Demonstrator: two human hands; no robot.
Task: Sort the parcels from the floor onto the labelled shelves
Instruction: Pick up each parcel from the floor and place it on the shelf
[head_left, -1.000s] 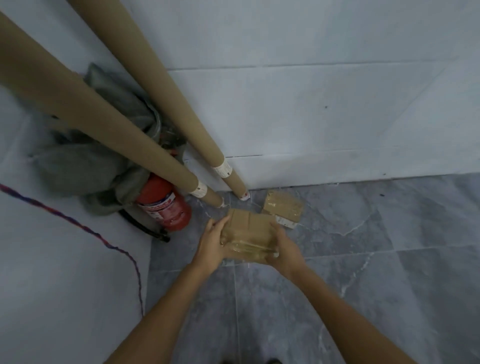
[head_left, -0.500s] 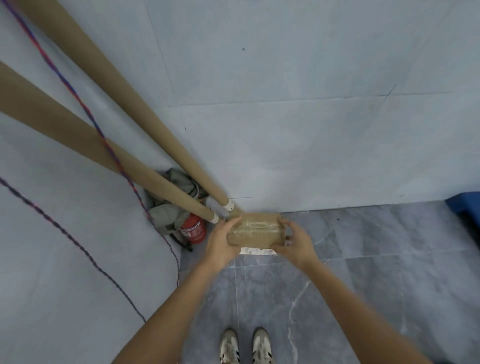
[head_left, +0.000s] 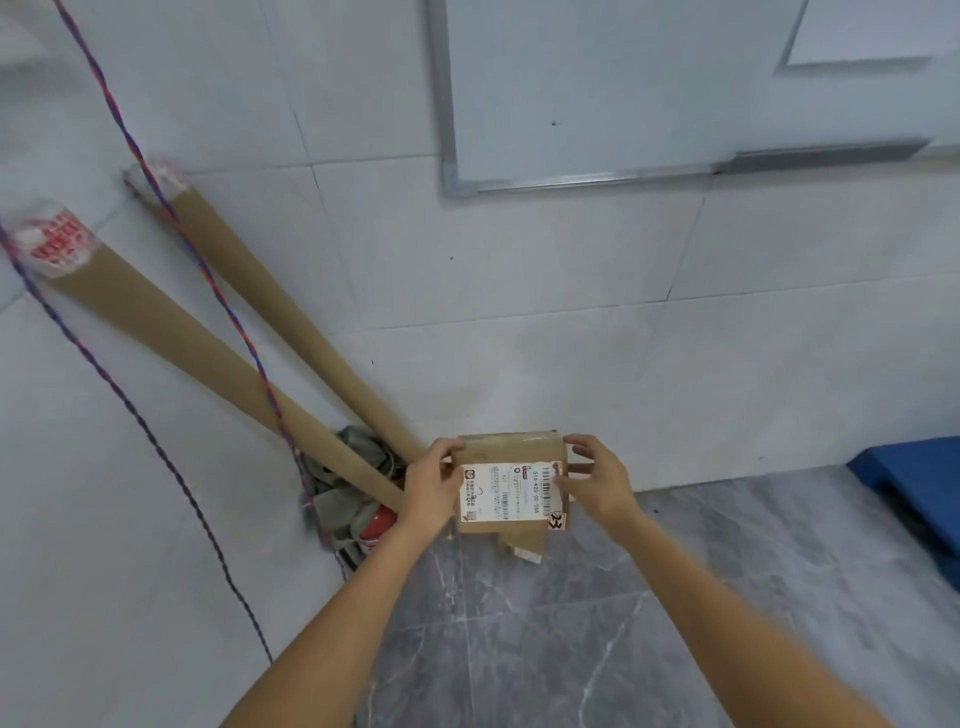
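Note:
I hold a small brown cardboard parcel (head_left: 511, 447) up in front of me, its white shipping label (head_left: 509, 491) turned toward me and "23" written at its lower right corner. My left hand (head_left: 431, 488) grips the parcel's left side. My right hand (head_left: 595, 480) holds the right side, thumb on the label and fingers curled at the edge. Below the held parcel, part of a second brown parcel (head_left: 524, 545) lies on the grey floor by the wall. No shelves are in view.
Two long cardboard tubes (head_left: 218, 364) lean into the corner at left, over a red fire extinguisher (head_left: 376, 527) and a grey cloth (head_left: 337, 488). A red-blue cord (head_left: 197, 260) hangs along the left wall. A whiteboard (head_left: 571, 88) hangs above. A blue pallet (head_left: 914, 483) sits at right.
I have stood up from the floor with the parcel in both hands and turned it so its label faces me. The view has tilted up and now shows the whiteboard.

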